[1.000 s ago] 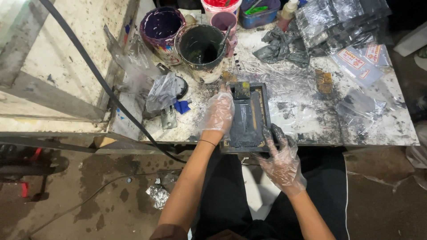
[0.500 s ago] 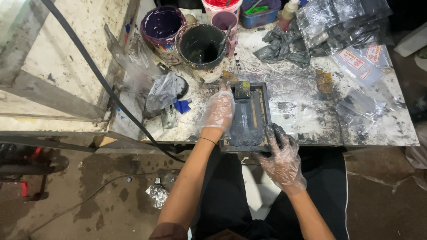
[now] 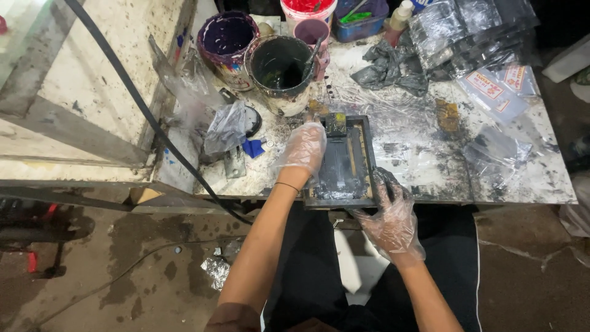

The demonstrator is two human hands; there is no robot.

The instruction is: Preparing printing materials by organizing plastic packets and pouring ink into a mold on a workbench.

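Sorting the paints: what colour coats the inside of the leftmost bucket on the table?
Purple, seen in the head view: the leftmost bucket is coated purple inside.

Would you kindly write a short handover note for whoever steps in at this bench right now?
Left hand, in a clear plastic glove, rests on the left side of the small dark framed screen at the table's front edge.
Right hand, also gloved, grips the frame's near right corner.
Ink already covers the screen.
The dark paint can and purple paint can stand open behind it.
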